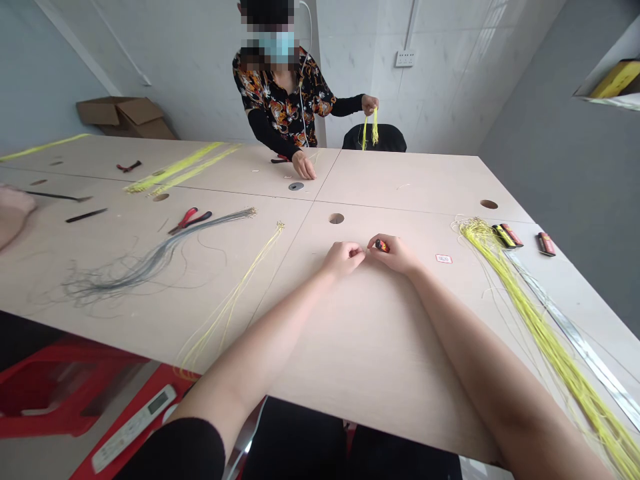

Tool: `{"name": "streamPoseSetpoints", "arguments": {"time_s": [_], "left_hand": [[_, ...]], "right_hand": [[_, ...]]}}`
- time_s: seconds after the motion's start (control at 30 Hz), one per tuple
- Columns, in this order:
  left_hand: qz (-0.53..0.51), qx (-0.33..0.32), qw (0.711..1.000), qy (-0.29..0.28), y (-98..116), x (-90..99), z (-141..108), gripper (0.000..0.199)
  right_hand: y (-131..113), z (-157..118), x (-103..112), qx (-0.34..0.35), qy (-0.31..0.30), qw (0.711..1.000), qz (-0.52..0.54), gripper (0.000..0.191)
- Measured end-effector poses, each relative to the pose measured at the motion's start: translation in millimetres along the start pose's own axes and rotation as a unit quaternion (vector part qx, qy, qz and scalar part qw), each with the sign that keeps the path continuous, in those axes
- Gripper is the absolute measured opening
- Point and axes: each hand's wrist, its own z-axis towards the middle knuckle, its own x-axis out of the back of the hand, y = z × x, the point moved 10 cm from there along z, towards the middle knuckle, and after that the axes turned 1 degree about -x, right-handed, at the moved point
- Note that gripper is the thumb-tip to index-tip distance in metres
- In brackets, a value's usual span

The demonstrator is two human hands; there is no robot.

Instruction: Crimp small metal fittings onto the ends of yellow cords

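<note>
My right hand [397, 255] is closed around a small black-and-red cylinder that looks like a battery [383, 245], its dark end poking out near the thumb. My left hand [344, 259] is beside it, fingertips pinched together and almost meeting the right hand's; whatever sits between them is too small or hidden to make out. Both hands rest low over the tabletop [380, 333]. To the right lies a small white label with a red border [443, 259]. Left of my left hand, a few thin yellow wires [250, 270] stretch toward the front edge.
A thick yellow wire bundle [525, 300], a silvery strip [575, 333] and more batteries [507, 235] lie at right. Grey wires [160, 257] and red-handled pliers [189, 220] lie left. Opposite, a masked co-worker [285, 93] holds yellow wires [375, 127]. Another person's hand [13, 213] shows far left.
</note>
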Motion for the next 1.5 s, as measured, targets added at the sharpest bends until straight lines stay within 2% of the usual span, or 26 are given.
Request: {"name": "streamPoseSetpoints", "arguments": {"time_s": [0.3,1.03,1.5], "left_hand": [[0.015,0.002,1.0,-0.001,-1.1,-1.0,0.3,0.023],[0.025,-0.024,0.999,-0.02,1.1,-5.6,-0.4,0.019],[0.025,-0.017,0.999,-0.02,0.3,-6.1,-0.8,0.018]], "right_hand": [[1.3,0.1,-6.2,0.0,-0.023,1.0,0.01,0.015],[-1.5,-1.6,-6.2,0.0,-0.021,1.0,0.017,0.012],[-2.7,-2.3,-6.6,-0.003,-0.026,1.0,0.012,0.011]]}}
